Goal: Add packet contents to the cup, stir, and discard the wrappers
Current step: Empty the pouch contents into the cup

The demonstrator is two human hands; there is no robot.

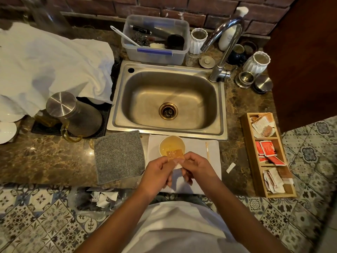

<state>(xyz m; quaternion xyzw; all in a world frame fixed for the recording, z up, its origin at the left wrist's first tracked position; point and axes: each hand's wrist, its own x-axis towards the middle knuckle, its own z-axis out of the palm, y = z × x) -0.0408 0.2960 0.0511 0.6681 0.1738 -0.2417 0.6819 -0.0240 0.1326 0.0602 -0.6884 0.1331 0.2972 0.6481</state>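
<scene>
both hands, left hand (158,170) and right hand (196,166), pinch one orange packet (174,154) | over near rim of cup (172,145) | risk: uneven tear spills contents on counter (54,161) front edge

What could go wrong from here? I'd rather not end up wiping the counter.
The brown packet is pinched by the left hand and right hand over the near rim of the cup, so contents may fall onto the white mat. The cup holds liquid; a nudge could slop it.
</scene>
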